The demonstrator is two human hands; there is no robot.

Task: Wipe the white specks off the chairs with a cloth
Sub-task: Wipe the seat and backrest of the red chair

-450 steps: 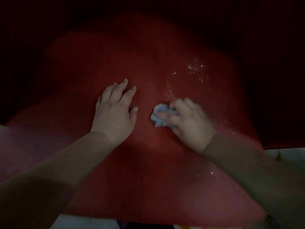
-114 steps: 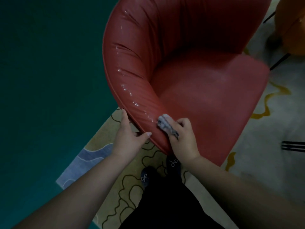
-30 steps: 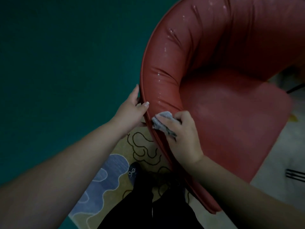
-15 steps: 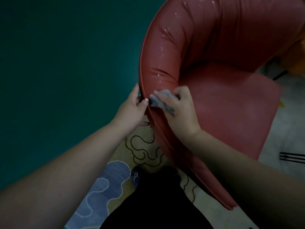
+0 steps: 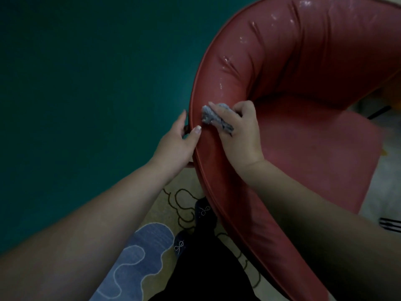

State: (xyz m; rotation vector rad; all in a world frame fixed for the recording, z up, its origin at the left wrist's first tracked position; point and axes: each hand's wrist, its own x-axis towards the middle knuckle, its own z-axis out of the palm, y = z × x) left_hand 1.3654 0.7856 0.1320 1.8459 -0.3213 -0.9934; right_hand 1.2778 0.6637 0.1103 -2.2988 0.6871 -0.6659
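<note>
Right hand (image 5: 239,135) is closed around a small crumpled grey cloth (image 5: 213,117), index finger laid over the top, pressing the wad onto the inner face of the curved backrest of the red, glossy leather-look tub chair (image 5: 303,68), just inside its piped rim. Left hand (image 5: 176,146) grips that same rim from outside w/ thumb hooked over the top edge and fingers behind, touching the chair just beside the cloth; reads as bracing the chair.

Progress, judged from how things lie: the rim and backrest stretch below the cloth, toward the person, look free of white marks, and so does the red seat pad (image 5: 314,148). Left to do: white specks (image 5: 225,60) sit above the cloth on the backrest folds, w/ more further round near the top edge (image 5: 273,17). So approx partway on this chair; the cloth needs to work up and round the curve.

Hard to tell:
- Scene is dim, so faint specks could be missed, and some white marks may be glare on the sheen.
- Chair's right side and top are cut off by the frame; outer shell not visible.
- Other chairs: only an orange sliver (image 5: 392,92) at the right edge, condition unknown.
- Forearms cover the lower rim.
</note>
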